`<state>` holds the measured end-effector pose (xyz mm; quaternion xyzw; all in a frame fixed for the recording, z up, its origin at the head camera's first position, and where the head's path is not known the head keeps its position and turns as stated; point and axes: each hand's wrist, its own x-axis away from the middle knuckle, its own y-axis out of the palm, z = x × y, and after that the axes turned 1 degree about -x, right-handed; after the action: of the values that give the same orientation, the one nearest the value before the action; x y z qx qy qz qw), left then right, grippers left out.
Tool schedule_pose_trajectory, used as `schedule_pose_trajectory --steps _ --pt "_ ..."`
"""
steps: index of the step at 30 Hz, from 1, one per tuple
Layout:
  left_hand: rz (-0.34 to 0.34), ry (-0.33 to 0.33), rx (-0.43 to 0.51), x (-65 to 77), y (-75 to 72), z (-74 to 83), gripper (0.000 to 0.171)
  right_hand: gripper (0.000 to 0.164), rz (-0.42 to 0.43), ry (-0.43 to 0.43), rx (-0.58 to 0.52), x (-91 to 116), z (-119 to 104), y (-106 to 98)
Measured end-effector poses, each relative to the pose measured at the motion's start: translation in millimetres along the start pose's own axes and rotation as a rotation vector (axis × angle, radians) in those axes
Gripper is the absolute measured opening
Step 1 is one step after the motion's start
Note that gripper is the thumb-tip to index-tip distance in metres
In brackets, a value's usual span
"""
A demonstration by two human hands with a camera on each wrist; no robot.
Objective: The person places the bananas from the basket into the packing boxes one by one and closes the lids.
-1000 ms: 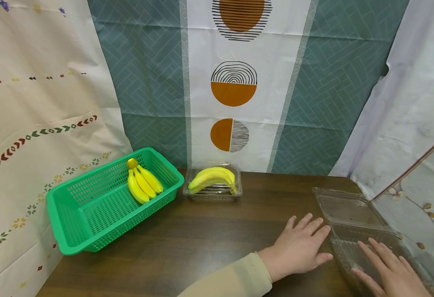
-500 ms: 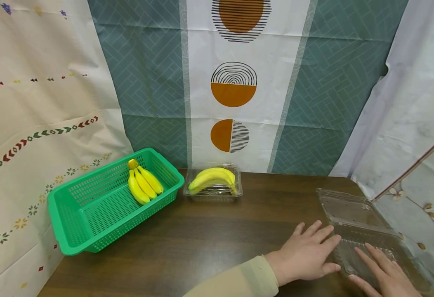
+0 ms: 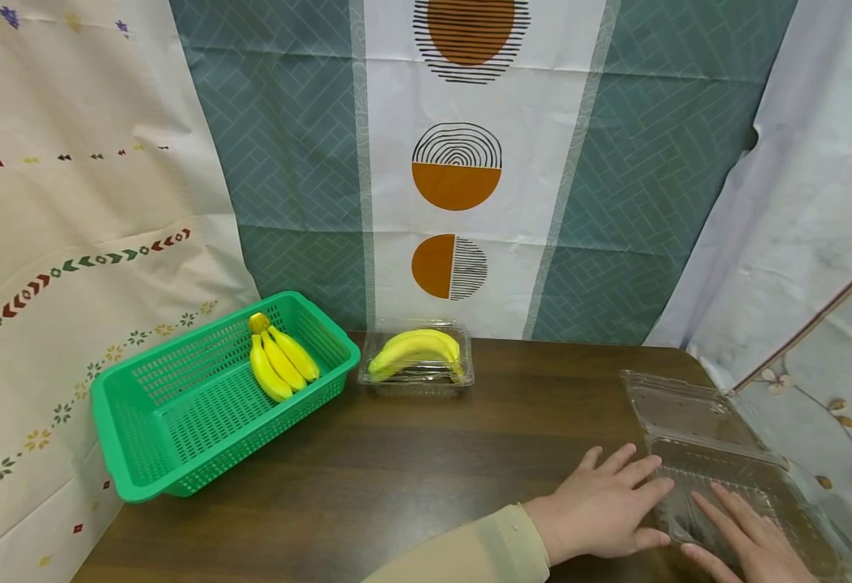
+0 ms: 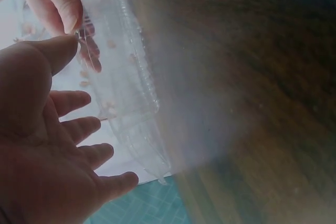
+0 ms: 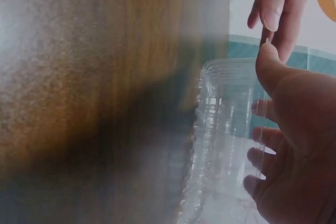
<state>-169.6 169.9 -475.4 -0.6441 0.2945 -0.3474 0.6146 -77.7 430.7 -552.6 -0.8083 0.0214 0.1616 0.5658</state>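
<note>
A clear plastic clamshell box [image 3: 717,486] lies on the table at the right, its lid [image 3: 692,411] folded back away from me. My left hand [image 3: 601,508] is at the box's left side, fingers spread and fairly straight. Over the box's near part is my right hand [image 3: 754,538], its fingers extended too. In the left wrist view, the left thumb [image 4: 60,51] meets the box's edge close to the right hand [image 4: 55,3]. The right wrist view has the right fingers [image 5: 265,140] seen through the clear wall [image 5: 226,124].
A green basket [image 3: 127,429] stands at the left with a bunch of bananas [image 3: 280,360] inside. A second clear clamshell [image 3: 426,382], holding bananas [image 3: 415,350], sits at the table's back edge. Patterned cloths hang behind and on both sides.
My left hand has shifted slightly right and toward me, to the box's edge. The box has moved a little to the right. The right hand has drifted slightly left.
</note>
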Motion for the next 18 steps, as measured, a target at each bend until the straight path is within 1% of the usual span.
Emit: schedule_pose_trajectory --steps 5,10,15,18 --pt "-0.012 0.002 -0.011 -1.7 2.7 1.6 0.073 0.075 -0.006 0.016 0.004 1.3 0.6 0.5" --pt "-0.010 0.006 -0.015 -0.9 3.9 1.8 0.072 0.070 -0.037 0.039 0.012 0.2 4.5 -0.6" --pt "0.025 0.002 -0.015 0.8 5.0 1.5 0.071 0.065 -0.047 0.048 0.030 -2.1 10.2 -4.7" --pt "0.044 -0.007 -0.014 2.0 6.0 0.8 0.071 0.065 -0.077 0.075 0.046 -3.4 11.3 -7.4"
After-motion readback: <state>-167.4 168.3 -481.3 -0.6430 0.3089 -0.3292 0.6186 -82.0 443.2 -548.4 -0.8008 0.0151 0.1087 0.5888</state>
